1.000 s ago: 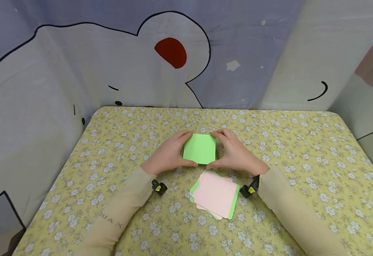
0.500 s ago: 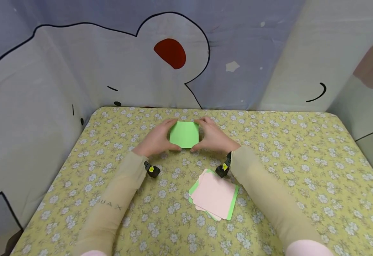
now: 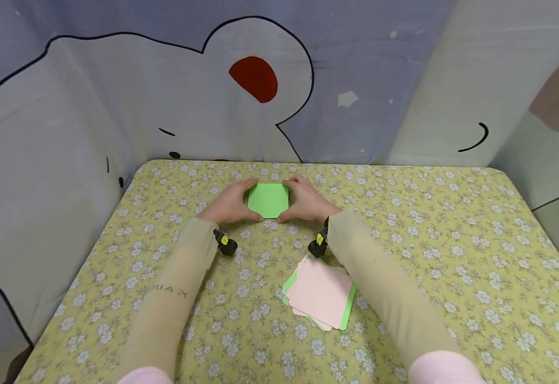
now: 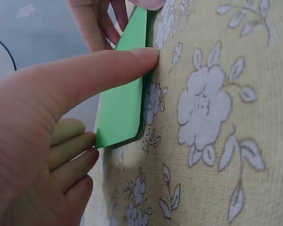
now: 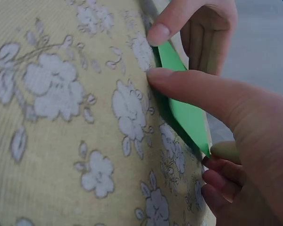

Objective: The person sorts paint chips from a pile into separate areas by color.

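The left hand (image 3: 231, 204) holds the green card (image 3: 268, 200) by its left side, thumb at the near corner and fingertips at the far one, the span between them about as wide as the card; in the left wrist view the thumb lies across the near edge. The card sits flat between the two hands, green face up, near the back of the floral cloth (image 3: 452, 256); whether it touches the cloth I cannot tell. The right hand (image 3: 308, 204) mirrors the left, thumb at the card's near right corner and fingertips at the far right, the rest of the fingers bent beneath. Closer to the person, below the right hand and apart from the card, lies a loosely fanned pile (image 3: 320, 294), pink on top with green edges showing at left and right, beside the right sleeve (image 3: 380, 277).
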Available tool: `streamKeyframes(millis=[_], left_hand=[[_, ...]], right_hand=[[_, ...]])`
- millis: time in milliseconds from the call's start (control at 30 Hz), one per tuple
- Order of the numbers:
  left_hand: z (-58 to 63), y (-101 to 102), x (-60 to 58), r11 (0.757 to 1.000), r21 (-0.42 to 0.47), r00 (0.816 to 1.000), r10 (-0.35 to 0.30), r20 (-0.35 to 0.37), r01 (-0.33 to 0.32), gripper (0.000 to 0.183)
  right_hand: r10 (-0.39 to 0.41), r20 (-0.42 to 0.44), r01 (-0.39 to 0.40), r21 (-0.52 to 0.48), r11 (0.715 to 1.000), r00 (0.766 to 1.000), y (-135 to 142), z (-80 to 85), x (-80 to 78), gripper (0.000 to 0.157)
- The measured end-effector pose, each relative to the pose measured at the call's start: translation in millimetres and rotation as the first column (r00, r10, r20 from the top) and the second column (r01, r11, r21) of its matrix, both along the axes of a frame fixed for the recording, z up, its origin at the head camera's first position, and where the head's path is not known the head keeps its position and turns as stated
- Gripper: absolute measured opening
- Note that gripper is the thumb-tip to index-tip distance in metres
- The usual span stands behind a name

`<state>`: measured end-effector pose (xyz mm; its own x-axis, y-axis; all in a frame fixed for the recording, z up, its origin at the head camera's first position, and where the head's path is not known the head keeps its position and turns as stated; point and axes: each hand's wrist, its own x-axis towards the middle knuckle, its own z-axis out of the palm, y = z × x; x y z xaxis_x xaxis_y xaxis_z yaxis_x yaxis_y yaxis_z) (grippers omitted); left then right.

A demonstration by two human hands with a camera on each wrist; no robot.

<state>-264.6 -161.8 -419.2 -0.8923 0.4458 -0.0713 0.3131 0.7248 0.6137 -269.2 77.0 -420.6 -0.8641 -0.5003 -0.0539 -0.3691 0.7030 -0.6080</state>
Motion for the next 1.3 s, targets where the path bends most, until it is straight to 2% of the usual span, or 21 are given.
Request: streamKeyframes(millis=[300,567,833,1033,1300], left_hand=[[-1.2,-4.5,-0.5,1.000,0.019,0.997,-0.005,0.075,0.004,0.106],[-0.3,-2.9,3.2,0.999,0.036,0.997,0.000,0.072,-0.003,0.110],[8.0,5.3,17.2,0.999,0.032,1.000,0.024,0.006,-0.024,0.111],[9.4,12.0,26.8,0.999,0.034,0.998,0.003,-0.064,-0.001,0.106],[12.5,22.0,48.1,0.995,0.089,0.999,-0.037,-0.040,0.040,0.103]], right_hand=[[0.007,0.003,-0.007,0.038,0.999,1.000,-2.3,0.7,-1.5,0.107],[0.002,0.006,-0.002,0.016,1.000,1.000,0.4,5.2,3.3,0.111],[-0.037,0.042,0.038,-0.041,0.998,0.998,16.1,18.7,14.9,0.111],[-0.069,-0.013,0.068,-0.040,0.997,0.998,27.1,28.8,25.5,0.108],[-0.073,-0.042,0.071,-0.057,0.996,0.996,46.3,34.0,48.6,0.103]])
